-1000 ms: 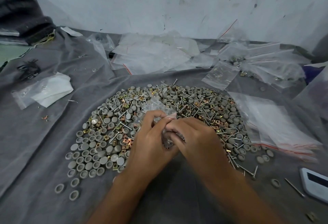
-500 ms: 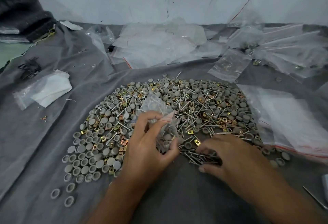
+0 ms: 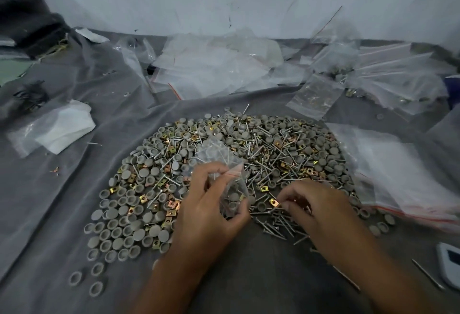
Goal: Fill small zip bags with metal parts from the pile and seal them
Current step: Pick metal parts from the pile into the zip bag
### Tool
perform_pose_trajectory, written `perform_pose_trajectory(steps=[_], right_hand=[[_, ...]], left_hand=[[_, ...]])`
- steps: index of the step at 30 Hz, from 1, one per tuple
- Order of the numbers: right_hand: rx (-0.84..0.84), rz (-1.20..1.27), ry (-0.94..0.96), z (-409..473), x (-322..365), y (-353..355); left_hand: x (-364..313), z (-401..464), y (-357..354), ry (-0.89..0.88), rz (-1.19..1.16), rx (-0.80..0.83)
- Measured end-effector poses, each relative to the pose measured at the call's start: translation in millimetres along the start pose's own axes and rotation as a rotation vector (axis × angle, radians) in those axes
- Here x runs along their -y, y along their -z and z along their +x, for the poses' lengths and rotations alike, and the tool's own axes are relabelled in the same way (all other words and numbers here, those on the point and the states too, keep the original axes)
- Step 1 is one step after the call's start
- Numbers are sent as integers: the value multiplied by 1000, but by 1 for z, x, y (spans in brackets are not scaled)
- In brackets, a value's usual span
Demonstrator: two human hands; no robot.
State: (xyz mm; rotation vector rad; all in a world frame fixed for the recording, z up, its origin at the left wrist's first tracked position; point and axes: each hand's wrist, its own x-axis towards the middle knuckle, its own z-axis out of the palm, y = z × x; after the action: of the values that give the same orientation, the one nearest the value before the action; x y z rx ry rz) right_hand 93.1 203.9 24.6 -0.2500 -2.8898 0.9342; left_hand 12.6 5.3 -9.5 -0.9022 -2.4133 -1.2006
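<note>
A wide pile of parts (image 3: 249, 154) covers the grey cloth: grey round caps, brass square clips and thin screws. My left hand (image 3: 211, 209) grips a small clear zip bag (image 3: 229, 184) with a red seal line; grey caps and a screw sit inside it. The bag is held upright over the pile's near edge. Just to its right, my right hand (image 3: 313, 206) lies on the screws at the front of the pile, fingers curled and pinching at a brass clip (image 3: 273, 202).
Empty zip bags (image 3: 219, 67) are heaped at the back by the wall, and filled bags (image 3: 361, 74) lie back right. A flat stack of bags (image 3: 398, 174) lies right of the pile. A white device (image 3: 450, 266) sits at the right edge. Folded white paper in plastic (image 3: 57, 132) lies left.
My right hand left the bag's mouth and dropped to the screws on the right, then edged back toward the bag to a brass clip. My left hand keeps holding the bag.
</note>
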Motion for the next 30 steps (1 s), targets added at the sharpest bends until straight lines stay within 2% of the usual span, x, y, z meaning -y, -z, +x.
perform_pose_trajectory(steps=[3, 5, 8, 13, 21, 30], right_hand=[[-107, 239, 19, -4, 7, -1], [-189, 290, 78, -5, 18, -5], [-269, 179, 206, -5, 36, -11], [-242, 0, 305, 0, 51, -16], [-261, -125, 271, 9, 68, -23], [-316, -81, 196, 24, 101, 4]], left_hand=[[0, 1, 0, -15, -5, -15], [2, 1, 0, -22, -20, -30], [3, 2, -1, -38, -28, -54], [5, 2, -2, -15, -6, -54], [-1, 3, 5, 33, -4, -43], [-40, 34, 44, 57, 134, 60]])
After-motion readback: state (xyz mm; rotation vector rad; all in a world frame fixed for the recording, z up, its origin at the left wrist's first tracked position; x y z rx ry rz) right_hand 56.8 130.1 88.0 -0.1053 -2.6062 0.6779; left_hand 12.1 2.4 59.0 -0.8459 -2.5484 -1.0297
